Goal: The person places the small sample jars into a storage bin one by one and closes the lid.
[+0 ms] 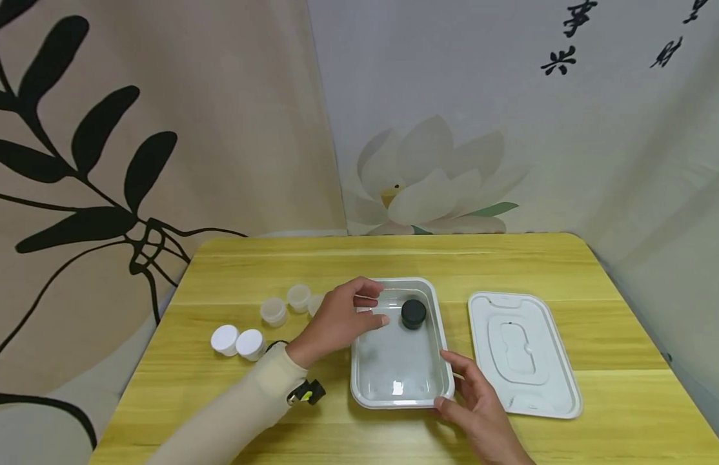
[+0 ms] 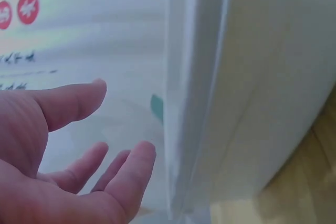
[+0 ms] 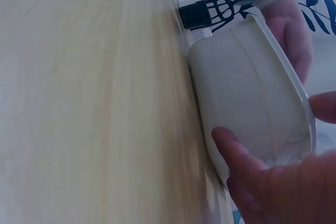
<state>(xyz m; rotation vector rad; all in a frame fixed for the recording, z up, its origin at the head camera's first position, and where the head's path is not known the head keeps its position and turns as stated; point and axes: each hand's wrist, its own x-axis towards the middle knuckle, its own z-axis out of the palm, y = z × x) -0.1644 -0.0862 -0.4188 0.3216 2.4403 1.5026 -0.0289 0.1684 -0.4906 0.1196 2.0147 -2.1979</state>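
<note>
A white rectangular container [image 1: 388, 374] stands without its lid on the table, with a black round-lidded jar [image 1: 414, 314] inside toward the far right. Over its left rim hovers my left hand [image 1: 344, 316], thumb and fingers apart and holding nothing; the left wrist view shows the same hand [image 2: 79, 166] beside the container wall [image 2: 194, 103]. My right hand [image 1: 478, 403] grips the near right corner, thumb at the near rim and fingers along the right side. In the right wrist view, a finger [image 3: 236, 150] presses against the container's outer wall [image 3: 236, 87].
The white lid [image 1: 554, 387] lies flat to the right. Left of the container are two white-lidded jars [image 1: 224, 339] and several small translucent cups [image 1: 273, 312], one partly behind my left hand. Another dark jar [image 3: 194, 15] shows beyond the container. A printed curtain [image 1: 249, 129] hangs behind the table.
</note>
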